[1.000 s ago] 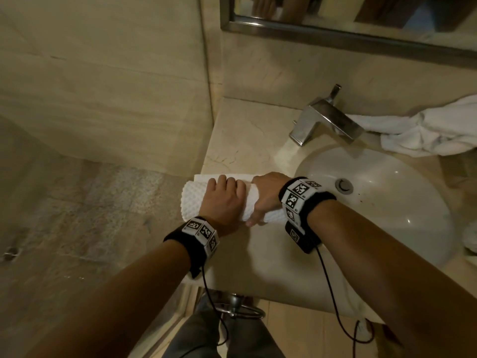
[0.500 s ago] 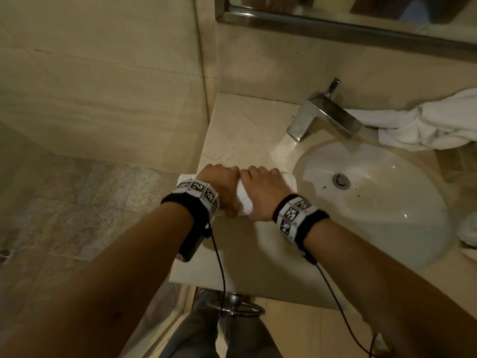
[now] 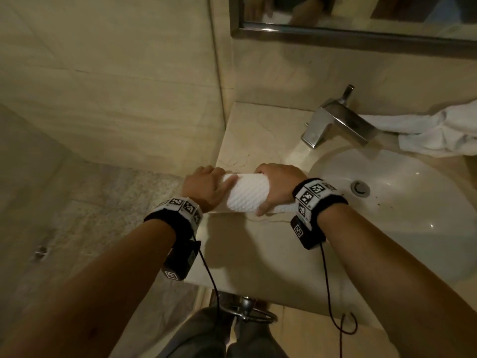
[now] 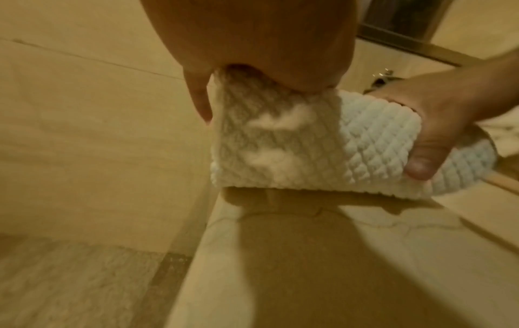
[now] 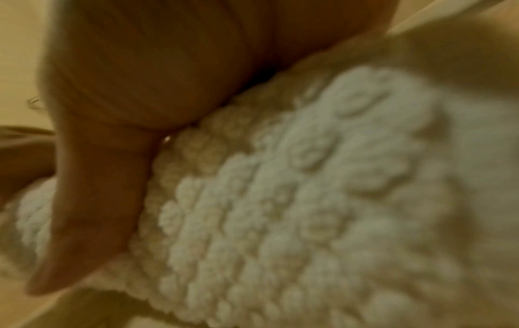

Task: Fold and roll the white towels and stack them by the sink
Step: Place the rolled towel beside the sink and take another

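Observation:
A white waffle-textured towel roll (image 3: 246, 193) lies on the beige counter (image 3: 253, 244) left of the sink basin (image 3: 402, 202). My left hand (image 3: 206, 187) grips its left end, fingers curled over the top. My right hand (image 3: 277, 187) grips the right part, thumb underneath at the front. In the left wrist view the towel roll (image 4: 309, 144) sits at the counter's left edge with the right hand's thumb (image 4: 424, 162) pressed on it. The right wrist view is blurred, filled with towel (image 5: 309, 199) and my thumb (image 5: 92, 210).
A chrome faucet (image 3: 335, 122) stands behind the basin. A loose white towel (image 3: 438, 133) lies crumpled at the back right. A mirror frame (image 3: 335, 34) hangs on the wall. The counter drops off to a stone floor (image 3: 90, 215) at left. A metal ring (image 3: 247, 316) hangs below the counter.
The roll has been rolled further away from me and is thicker. My hands have spread apart toward its two ends, from side by side at the middle.

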